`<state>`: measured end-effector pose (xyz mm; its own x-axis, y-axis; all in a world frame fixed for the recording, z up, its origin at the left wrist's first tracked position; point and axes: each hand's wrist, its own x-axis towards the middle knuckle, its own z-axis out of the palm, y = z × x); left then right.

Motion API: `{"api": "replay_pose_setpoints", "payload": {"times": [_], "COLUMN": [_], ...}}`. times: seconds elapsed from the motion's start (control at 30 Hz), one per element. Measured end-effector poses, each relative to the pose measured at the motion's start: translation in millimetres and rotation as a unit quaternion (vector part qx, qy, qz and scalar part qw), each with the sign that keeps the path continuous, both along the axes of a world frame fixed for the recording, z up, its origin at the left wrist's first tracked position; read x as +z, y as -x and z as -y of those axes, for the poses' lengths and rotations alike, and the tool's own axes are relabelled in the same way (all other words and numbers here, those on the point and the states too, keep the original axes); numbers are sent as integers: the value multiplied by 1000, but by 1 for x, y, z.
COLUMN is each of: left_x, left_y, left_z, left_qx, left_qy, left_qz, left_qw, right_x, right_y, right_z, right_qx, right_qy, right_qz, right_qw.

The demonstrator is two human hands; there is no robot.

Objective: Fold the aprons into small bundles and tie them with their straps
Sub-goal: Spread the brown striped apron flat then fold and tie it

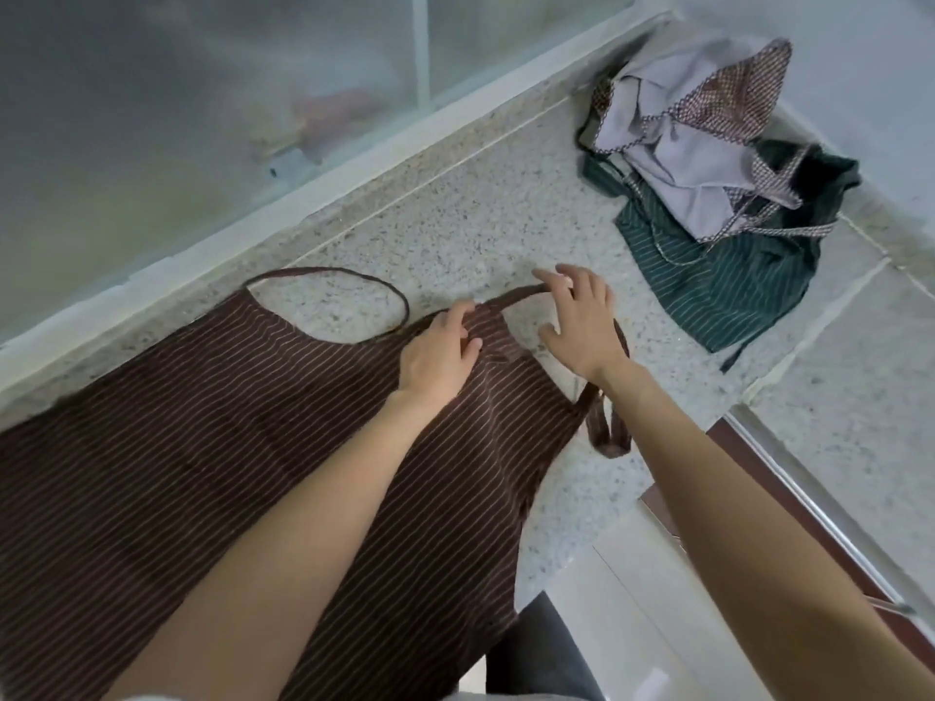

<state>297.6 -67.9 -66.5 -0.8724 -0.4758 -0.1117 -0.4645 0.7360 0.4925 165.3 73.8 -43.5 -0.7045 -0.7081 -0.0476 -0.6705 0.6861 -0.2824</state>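
Note:
A brown striped apron point(212, 427) lies spread flat on the speckled stone counter point(455, 220), its neck loop point(384, 290) curving at the top. My left hand point(440, 354) rests on the apron's upper right corner and presses the fabric down with bent fingers. My right hand point(582, 321) hovers just to the right with fingers spread, its fingertips touching the brown strap point(516, 295) that leaves that corner. The strap's other part hangs in a loop point(609, 432) below my right wrist.
A heap of other aprons sits at the back right: a green striped one point(733, 280) under a lilac and red-checked one point(698, 144). A frosted window point(202, 118) runs along the counter's far side. The counter's front edge and a drawer rail point(809, 503) lie at right.

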Motion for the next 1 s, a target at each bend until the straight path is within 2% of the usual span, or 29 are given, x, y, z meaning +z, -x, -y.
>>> {"api": "replay_pose_setpoints", "payload": {"times": [0.07,0.13,0.2,0.23,0.3,0.37,0.43,0.53,0.63,0.83,0.9,1.0], "left_x": [-10,-18,-25,-28,-36,-44,-49,-55,-54,-23,-12,-6], "left_y": [-7,-25,-45,-54,-68,-76,-78,-73,-73,-128,-168,-231], "left_z": [-4,-8,-11,-12,-15,-17,-19,-16,-11,-32,-49,-81], "left_qx": [-36,-48,-20,-7,3,-8,-34,-67,-80,-12,18,81], "left_qy": [-41,-3,51,64,43,21,23,27,30,-35,-72,-101], "left_qz": [-20,-52,-54,-27,88,182,199,182,166,-16,-26,-30], "left_qw": [998,997,997,998,995,983,979,981,982,999,997,991], "right_x": [-8,-17,-32,-42,-64,-79,-83,-80,-71,-41,-36,-44], "right_y": [-3,-18,-36,-45,-60,-71,-76,-76,-89,-174,-207,-238], "right_z": [-7,-22,-43,-54,-76,-94,-109,-119,-116,-109,-119,-146], "right_qx": [13,1,27,56,115,134,117,88,74,112,44,-98], "right_qy": [49,124,149,131,34,-51,-84,-100,-66,107,103,44], "right_qz": [-1,-14,-10,3,30,33,30,22,13,33,56,115], "right_qw": [999,992,988,990,992,989,989,991,995,987,992,988]}}
